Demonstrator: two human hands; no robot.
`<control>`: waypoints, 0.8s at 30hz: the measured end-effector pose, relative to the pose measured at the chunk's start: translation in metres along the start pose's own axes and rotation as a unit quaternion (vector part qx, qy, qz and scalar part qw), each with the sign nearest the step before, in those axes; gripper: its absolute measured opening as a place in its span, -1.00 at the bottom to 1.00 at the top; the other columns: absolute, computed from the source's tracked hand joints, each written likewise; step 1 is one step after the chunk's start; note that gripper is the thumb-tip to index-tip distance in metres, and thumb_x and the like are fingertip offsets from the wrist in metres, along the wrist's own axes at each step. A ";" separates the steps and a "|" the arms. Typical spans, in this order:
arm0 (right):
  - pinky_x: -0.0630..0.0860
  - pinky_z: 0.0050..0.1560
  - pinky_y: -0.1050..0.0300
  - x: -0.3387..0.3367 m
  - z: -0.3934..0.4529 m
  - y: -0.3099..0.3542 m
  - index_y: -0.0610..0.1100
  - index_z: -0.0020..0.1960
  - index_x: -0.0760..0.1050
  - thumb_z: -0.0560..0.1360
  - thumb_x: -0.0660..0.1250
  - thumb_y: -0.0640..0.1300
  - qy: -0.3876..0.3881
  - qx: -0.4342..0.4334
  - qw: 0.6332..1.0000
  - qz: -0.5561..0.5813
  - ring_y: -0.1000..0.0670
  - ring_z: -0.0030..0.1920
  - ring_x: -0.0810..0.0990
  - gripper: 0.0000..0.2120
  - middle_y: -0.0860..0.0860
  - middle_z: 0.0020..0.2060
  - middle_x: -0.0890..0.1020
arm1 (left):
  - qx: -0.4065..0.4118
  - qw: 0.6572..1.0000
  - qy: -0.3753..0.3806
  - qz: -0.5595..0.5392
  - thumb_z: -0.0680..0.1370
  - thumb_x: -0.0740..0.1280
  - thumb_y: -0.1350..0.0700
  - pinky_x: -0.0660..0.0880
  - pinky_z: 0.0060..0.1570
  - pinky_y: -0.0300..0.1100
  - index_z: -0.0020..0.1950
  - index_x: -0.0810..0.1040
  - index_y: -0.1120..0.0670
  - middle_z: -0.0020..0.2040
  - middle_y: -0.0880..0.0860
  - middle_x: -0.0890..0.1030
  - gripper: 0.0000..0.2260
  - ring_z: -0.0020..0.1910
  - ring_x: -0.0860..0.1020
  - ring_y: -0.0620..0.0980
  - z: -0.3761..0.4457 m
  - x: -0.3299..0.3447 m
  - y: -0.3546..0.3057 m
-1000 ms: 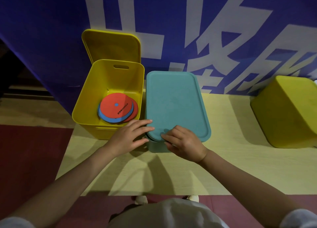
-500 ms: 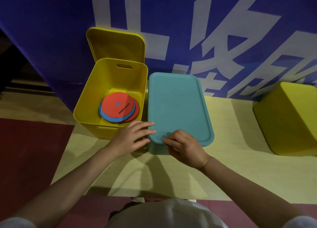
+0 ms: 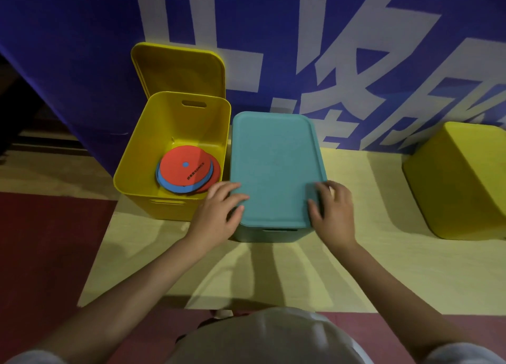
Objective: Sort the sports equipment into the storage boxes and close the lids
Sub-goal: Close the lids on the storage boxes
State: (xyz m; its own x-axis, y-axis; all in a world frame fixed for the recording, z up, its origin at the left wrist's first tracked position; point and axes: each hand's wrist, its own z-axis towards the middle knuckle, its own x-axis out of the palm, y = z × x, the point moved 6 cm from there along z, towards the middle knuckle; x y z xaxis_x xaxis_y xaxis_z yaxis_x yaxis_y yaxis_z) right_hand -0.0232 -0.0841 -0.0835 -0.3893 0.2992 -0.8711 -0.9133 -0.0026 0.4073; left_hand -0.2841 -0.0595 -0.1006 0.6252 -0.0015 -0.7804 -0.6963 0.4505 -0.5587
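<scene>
The teal storage box (image 3: 267, 233) stands on the pale yellow floor mat (image 3: 342, 267), its teal lid (image 3: 275, 166) seated flat on top and covering the opening; the box contents cannot be seen. The left hand (image 3: 219, 215) lies at the lid's near-left corner, fingers extended and loosely spread, fingertips resting on the lid surface; the thumb lies by the lid's left edge. The right hand (image 3: 332, 213) lies at the near-right corner, fingers extended over the lid's edge and top, slightly blurred; whether they press or merely rest cannot be told. Neither hand curls round anything.

Just left of the teal box, touching or nearly touching it, stands the open yellow storage box (image 3: 142, 169); inside on its floor lies a stack of flat discs, an orange disc (image 3: 184, 166) uppermost, a blue disc (image 3: 169, 187) beneath it, and another orange one showing at the right. The yellow lid (image 3: 178, 70) stands upright behind that box, leaning against the blue banner (image 3: 328, 48) with large white characters. Well apart to the right sits a second yellow box (image 3: 460, 182), tilted. Dark red flooring (image 3: 41, 254) borders the mat on the left.
</scene>
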 end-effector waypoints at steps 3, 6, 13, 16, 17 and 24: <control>0.46 0.08 -0.03 0.013 -0.012 -0.034 -0.22 0.31 0.40 0.62 0.12 0.05 0.086 0.221 0.967 0.093 -0.17 0.17 0.48 -0.59 -0.19 0.20 0.49 | -0.104 0.992 -0.009 -0.069 0.59 0.24 0.17 0.12 0.47 -0.08 0.47 0.32 0.08 0.52 0.10 0.19 -0.57 0.51 0.10 0.07 0.013 0.014 -0.007; 0.32 -0.23 0.07 0.022 -0.020 -0.034 -0.19 -0.07 0.41 0.65 0.04 0.01 0.059 0.240 0.960 0.131 -0.13 -0.14 0.51 -0.68 -0.15 -0.10 0.54 | -0.158 0.976 -0.051 -0.139 0.59 0.17 0.30 -0.02 0.33 -0.52 0.49 0.26 0.15 0.54 0.11 0.13 -0.55 0.52 0.10 0.02 0.018 0.020 -0.015; 0.22 -0.38 0.17 0.032 -0.023 -0.047 -0.10 -0.22 0.39 0.63 0.07 0.02 -0.003 0.255 0.948 0.189 -0.03 -0.26 0.40 -0.68 -0.08 -0.26 0.48 | -0.168 0.968 -0.103 -0.157 0.61 0.11 0.35 0.00 0.27 -0.63 0.43 0.34 0.18 0.52 0.09 0.17 -0.61 0.48 0.13 -0.11 0.016 0.025 -0.014; 0.23 -0.39 0.21 0.032 -0.026 -0.046 -0.10 -0.20 0.43 0.63 0.07 0.02 -0.019 0.260 0.943 0.204 0.00 -0.26 0.40 -0.68 -0.09 -0.25 0.50 | -0.160 0.972 -0.097 -0.144 0.60 0.11 0.35 0.01 0.28 -0.61 0.40 0.38 0.19 0.53 0.09 0.16 -0.63 0.50 0.13 -0.05 0.017 0.027 -0.014; 0.25 -0.37 0.22 0.032 -0.027 -0.044 -0.11 -0.16 0.44 0.63 0.07 0.02 -0.024 0.261 0.942 0.211 0.00 -0.24 0.42 -0.68 -0.10 -0.22 0.50 | -0.157 0.973 -0.097 -0.139 0.60 0.12 0.35 0.03 0.30 -0.58 0.38 0.41 0.19 0.53 0.10 0.15 -0.64 0.50 0.13 -0.04 0.017 0.028 -0.013; 0.40 0.21 0.11 0.035 -0.008 -0.034 -0.05 0.42 0.35 0.66 0.02 0.00 -0.017 0.252 0.935 0.248 -0.01 0.11 0.44 -0.62 -0.07 0.09 0.42 | -0.137 0.985 -0.068 -0.076 0.59 0.14 0.34 0.22 0.39 -0.20 0.35 0.45 0.17 0.54 0.15 0.14 -0.66 0.52 0.13 0.05 0.043 0.030 -0.006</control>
State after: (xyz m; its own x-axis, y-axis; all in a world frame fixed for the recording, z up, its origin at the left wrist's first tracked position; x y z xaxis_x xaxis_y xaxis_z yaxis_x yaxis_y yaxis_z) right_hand -0.0070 -0.0809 -0.1304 -0.7391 0.4102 -0.5343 -0.4445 0.2990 0.8444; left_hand -0.2458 -0.0242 -0.1083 0.7586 0.0784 -0.6468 -0.6479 0.1964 -0.7360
